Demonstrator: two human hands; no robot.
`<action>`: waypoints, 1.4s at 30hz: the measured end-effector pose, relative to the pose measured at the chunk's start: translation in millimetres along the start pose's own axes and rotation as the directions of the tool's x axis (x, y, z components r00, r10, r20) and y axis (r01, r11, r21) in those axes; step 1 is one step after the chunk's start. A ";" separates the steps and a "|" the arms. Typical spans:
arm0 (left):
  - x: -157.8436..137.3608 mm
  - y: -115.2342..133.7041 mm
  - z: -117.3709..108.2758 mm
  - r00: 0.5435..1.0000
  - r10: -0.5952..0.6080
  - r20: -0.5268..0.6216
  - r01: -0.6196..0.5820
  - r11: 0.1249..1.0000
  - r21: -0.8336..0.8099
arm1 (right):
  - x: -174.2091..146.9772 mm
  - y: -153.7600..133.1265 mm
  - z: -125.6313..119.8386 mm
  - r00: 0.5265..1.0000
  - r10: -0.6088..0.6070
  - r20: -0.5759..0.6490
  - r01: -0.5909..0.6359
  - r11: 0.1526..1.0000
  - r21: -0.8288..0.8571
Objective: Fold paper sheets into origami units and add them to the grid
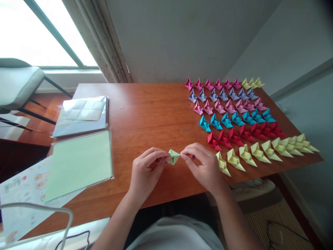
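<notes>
You hold a small green fold (173, 156) between both hands, just above the table (145, 114) near its front edge, at about six o'clock from the table's middle. Your left hand (146, 169) pinches its left tip between thumb and fingers, and your right hand (202, 163) pinches the right tip the same way, so the piece hangs stretched between them with its point up; gripping it by the two ends leaves the middle free and in plain sight. At three o'clock from your hands, the finished pieces (235, 116) stand in tidy rows sorted by colour: magenta and yellow at the back, then violet, pink, blue, red, and pale yellow nearest you. Keeping them to the right leaves the centre of the table bare for working. At nine o'clock lies a sleeve of green paper (79, 163), matching the piece in your hands and within easy reach of your left hand, with a second pack (82, 116) behind it at ten o'clock. A printed sheet (22, 194) pokes out beneath the green sleeve.
</notes>
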State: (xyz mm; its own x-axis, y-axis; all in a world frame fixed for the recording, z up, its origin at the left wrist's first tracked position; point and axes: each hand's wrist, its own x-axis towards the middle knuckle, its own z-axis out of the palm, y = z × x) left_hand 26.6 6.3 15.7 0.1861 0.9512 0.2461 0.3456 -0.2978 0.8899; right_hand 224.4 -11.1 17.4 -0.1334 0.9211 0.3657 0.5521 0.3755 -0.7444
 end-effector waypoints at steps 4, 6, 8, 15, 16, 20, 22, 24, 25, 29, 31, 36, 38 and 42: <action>-1.4 -1.8 -3.8 0.998 -0.054 -0.010 0.054 0.998 -0.041 | 0.5 -1.2 -6.0 0.999 -0.019 0.028 0.020 0.999 -0.043; -4.0 -4.4 -6.1 0.996 -0.092 -0.006 0.092 0.992 -0.086 | -0.1 -1.6 -8.3 0.999 -0.009 0.042 0.011 0.999 -0.042; -7.0 -6.8 -8.8 0.991 -0.135 -0.006 0.134 0.983 -0.126 | -1.0 -1.7 -10.0 0.998 0.001 0.056 0.001 0.999 -0.037; -13.6 -6.5 -20.8 0.979 -0.200 -0.042 0.192 0.970 -0.149 | -3.5 -2.2 -16.0 0.999 0.016 0.033 -0.015 0.999 -0.035; -14.3 -6.1 -22.4 0.978 -0.201 -0.056 0.192 0.971 -0.143 | -3.9 -2.8 -17.1 1.000 0.010 0.028 -0.009 0.999 -0.034; -16.1 -5.3 -24.6 0.981 -0.169 -0.094 0.155 0.978 -0.141 | -5.3 -6.5 -19.5 1.000 -0.002 -0.014 0.002 0.999 -0.043; -15.6 -5.1 -23.2 0.985 -0.133 -0.108 0.119 0.985 -0.123 | -5.2 -8.2 -18.9 1.000 -0.012 -0.028 0.010 0.998 -0.063; -13.9 -4.5 -21.1 0.992 -0.071 -0.104 0.064 0.996 -0.068 | -4.8 -8.9 -17.3 0.999 -0.030 -0.016 0.029 0.996 -0.084; -12.7 -4.0 -20.0 0.995 -0.036 -0.095 0.033 0.999 -0.032 | -4.6 -8.8 -16.3 0.999 -0.040 -0.001 0.040 0.995 -0.096; -7.3 -2.7 -17.6 0.998 0.043 -0.054 -0.038 0.995 0.089 | -4.7 -5.4 -12.2 0.996 -0.062 0.060 0.071 0.985 -0.157; -5.8 -4.2 -17.5 0.998 0.045 -0.037 -0.040 0.992 0.119 | -5.3 -3.3 -10.2 0.995 -0.051 0.091 0.068 0.979 -0.191; -6.4 -15.2 -17.9 1.000 0.015 0.014 -0.017 0.985 0.174 | -6.4 -0.6 -5.4 0.986 -0.025 0.166 0.069 0.961 -0.268; -7.1 -19.7 -17.7 1.000 0.018 0.011 -0.020 0.978 0.208 | -6.7 -0.3 -3.7 0.983 -0.003 0.182 0.058 0.953 -0.296; -7.5 -23.3 -17.1 0.999 0.029 0.018 -0.033 0.963 0.268 | -7.0 -0.1 -1.2 0.975 0.034 0.218 0.045 0.937 -0.348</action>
State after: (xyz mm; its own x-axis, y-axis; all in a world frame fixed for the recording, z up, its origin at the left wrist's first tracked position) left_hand 1.5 7.5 -0.4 0.2122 0.9406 0.2652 0.5729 -0.3395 0.7460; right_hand 226.3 -17.7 15.6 -0.2909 0.9335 0.2096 0.7972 0.3576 -0.4865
